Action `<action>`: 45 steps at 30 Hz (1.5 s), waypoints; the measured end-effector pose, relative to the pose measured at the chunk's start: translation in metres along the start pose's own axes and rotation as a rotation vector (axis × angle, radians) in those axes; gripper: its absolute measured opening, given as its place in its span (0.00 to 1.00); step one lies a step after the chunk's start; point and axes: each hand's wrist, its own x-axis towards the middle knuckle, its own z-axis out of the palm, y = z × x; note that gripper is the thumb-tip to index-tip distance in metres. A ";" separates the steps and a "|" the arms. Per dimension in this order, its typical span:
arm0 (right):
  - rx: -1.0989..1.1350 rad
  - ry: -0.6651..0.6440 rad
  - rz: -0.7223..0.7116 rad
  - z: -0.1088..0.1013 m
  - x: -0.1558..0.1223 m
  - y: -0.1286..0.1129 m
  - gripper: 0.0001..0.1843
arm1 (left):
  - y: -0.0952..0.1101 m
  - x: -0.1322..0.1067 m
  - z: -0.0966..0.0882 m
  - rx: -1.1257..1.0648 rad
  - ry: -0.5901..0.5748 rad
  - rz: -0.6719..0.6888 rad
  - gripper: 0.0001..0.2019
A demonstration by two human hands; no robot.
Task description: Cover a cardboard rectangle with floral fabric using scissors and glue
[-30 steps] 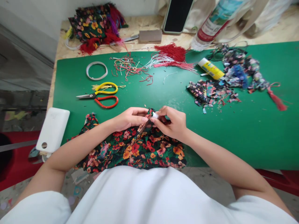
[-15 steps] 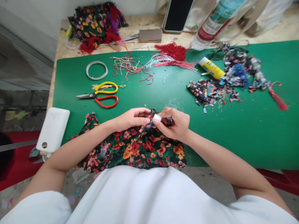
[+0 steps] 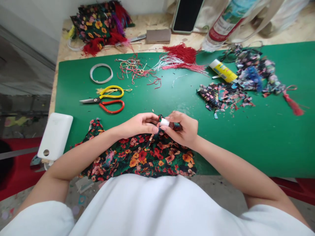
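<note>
My right hand (image 3: 184, 129) pinches a small white cylinder (image 3: 164, 122) between thumb and fingertips, its kind unclear. Right up against it, my left hand (image 3: 142, 125) has its thumb and fingers closed on a narrow strip of floral fabric (image 3: 158, 126), whose end hangs down below the thumb. The cylinder touches or nearly touches this strip. Under both hands spreads a dark floral cloth (image 3: 145, 157) with red and orange flowers, bunched along the table's front edge.
Scissors (image 3: 105, 99) and a white ring (image 3: 101, 73) lie left on the green mat (image 3: 258, 141). Behind are thread scraps (image 3: 135, 70) and a red tassel bundle (image 3: 182, 55). A yellow glue tube (image 3: 224, 71), fabric scraps (image 3: 223, 95), a bottle (image 3: 221, 28) and a power bank (image 3: 55, 136) stand or lie around.
My right hand and the white cylinder have shifted slightly left along the fabric strip. The strip's hanging end shows a little more clearly. The other things stay put.
</note>
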 end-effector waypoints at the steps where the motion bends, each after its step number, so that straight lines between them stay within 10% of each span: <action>1: -0.006 -0.010 0.011 0.000 0.000 0.000 0.08 | 0.000 0.000 0.000 0.002 -0.002 -0.009 0.31; 30: -0.111 -0.217 0.178 -0.005 0.006 0.004 0.13 | 0.003 -0.002 -0.002 -0.165 0.031 -0.099 0.31; 45: -0.060 -0.025 0.049 -0.003 0.002 0.002 0.08 | 0.000 -0.001 0.001 -0.120 0.010 -0.034 0.30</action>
